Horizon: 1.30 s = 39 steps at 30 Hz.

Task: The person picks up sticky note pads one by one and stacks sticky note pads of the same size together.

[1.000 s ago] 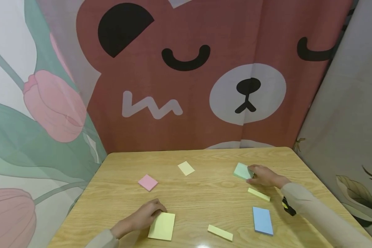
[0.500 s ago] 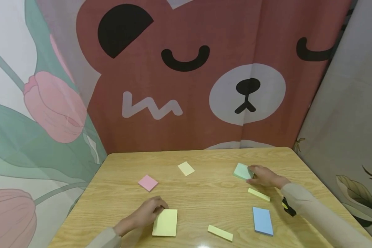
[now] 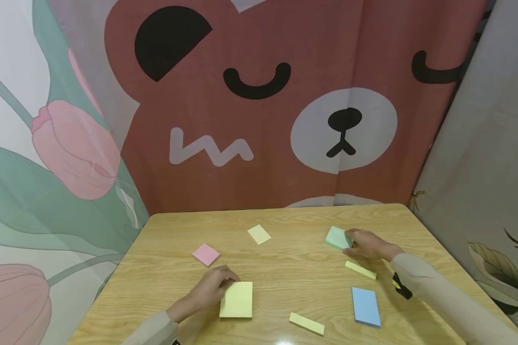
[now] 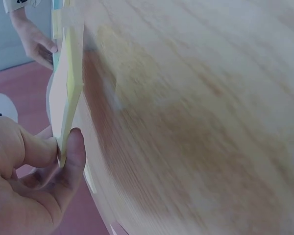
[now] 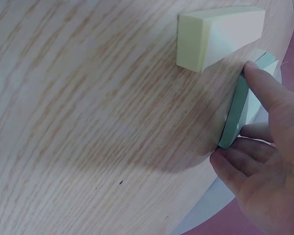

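Grip of the left hand (image 3: 211,289) pinches the yellow pad (image 3: 237,301) by its far left corner, over the near left part of the surface (image 3: 291,278). The right hand (image 3: 366,244) pinches the green pad (image 3: 337,237), far right. Near it lies 1 strip (image 3: 360,270), then the blue pad (image 3: 366,307).

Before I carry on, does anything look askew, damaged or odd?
No spill or damage shows. The pink pad lies cornerwise to the edges of the table, unlike the large yellow pad in the left hand. The right wrist view shows a tiny dark fleck on the table; mark or crumb, I can't tell.
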Motion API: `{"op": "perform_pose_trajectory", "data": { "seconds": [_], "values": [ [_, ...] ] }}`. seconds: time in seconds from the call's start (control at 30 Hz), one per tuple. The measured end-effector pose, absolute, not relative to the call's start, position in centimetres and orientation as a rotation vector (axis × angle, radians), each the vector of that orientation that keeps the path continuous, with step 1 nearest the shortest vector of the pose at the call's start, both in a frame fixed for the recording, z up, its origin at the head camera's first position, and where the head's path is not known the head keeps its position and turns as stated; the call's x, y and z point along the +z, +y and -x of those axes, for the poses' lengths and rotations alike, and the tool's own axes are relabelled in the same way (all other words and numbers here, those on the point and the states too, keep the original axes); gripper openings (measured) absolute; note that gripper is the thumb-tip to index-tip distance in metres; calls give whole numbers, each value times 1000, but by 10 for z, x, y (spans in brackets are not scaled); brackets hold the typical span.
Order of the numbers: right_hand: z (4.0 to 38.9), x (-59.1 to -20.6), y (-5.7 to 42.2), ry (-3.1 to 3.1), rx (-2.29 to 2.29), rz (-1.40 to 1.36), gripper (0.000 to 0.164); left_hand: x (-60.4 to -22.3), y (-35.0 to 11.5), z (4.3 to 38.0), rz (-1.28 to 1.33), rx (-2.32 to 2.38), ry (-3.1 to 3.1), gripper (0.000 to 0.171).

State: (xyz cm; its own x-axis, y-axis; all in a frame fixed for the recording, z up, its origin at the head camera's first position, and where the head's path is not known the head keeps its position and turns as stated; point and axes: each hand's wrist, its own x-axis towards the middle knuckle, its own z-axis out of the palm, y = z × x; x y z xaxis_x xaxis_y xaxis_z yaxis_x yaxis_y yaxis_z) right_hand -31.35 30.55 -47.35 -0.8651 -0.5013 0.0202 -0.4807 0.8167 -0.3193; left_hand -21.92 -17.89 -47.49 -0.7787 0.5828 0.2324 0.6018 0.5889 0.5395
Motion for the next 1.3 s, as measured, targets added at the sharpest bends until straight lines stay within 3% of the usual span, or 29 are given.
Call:
{"op": "perform_pose_trajectory", "data": {
  "seconds": [1.3],
  "values": [
    [315,-475,306,2862,-600,708,72,-479,-132,271,1062,-802,-2755,24]
  ]
}}
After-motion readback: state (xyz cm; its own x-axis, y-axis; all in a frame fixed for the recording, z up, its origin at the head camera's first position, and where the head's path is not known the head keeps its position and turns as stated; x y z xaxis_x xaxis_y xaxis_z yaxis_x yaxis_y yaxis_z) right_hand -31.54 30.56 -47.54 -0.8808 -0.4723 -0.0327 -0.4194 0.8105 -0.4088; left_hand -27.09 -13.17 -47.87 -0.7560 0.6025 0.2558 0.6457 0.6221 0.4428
